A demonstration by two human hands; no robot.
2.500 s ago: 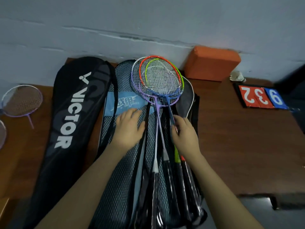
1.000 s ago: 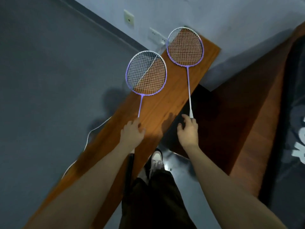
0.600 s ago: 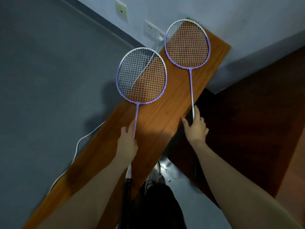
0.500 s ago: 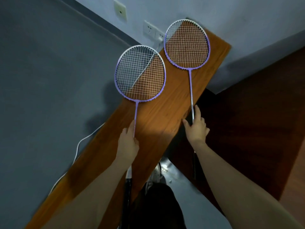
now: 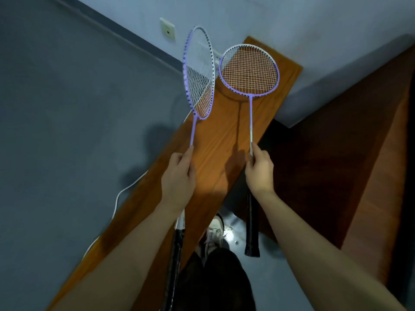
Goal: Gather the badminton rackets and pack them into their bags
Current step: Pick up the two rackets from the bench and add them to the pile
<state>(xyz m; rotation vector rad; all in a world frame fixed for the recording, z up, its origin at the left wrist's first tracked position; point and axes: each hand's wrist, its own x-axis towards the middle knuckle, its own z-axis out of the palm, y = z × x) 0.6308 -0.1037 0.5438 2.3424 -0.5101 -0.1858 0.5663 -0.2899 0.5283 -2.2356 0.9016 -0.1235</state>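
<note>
Two purple-and-white badminton rackets are lifted above a narrow wooden bench (image 5: 215, 140). My left hand (image 5: 178, 178) grips the shaft of the left racket (image 5: 198, 72), whose head is turned nearly edge-on. My right hand (image 5: 259, 170) grips the shaft of the right racket (image 5: 249, 70), whose head faces me flat; its black handle (image 5: 251, 227) hangs below my wrist. No racket bag is in view.
A darker wooden table (image 5: 350, 153) fills the right side. A white cable (image 5: 121, 196) runs along the grey floor left of the bench. A wall socket (image 5: 167, 30) sits on the wall behind. My shoe (image 5: 215, 232) and dark trousers are below.
Both rackets have come up off the bench in my hands. The left racket's head has rotated from flat to nearly edge-on. Earlier still I was at the bags on the table.
</note>
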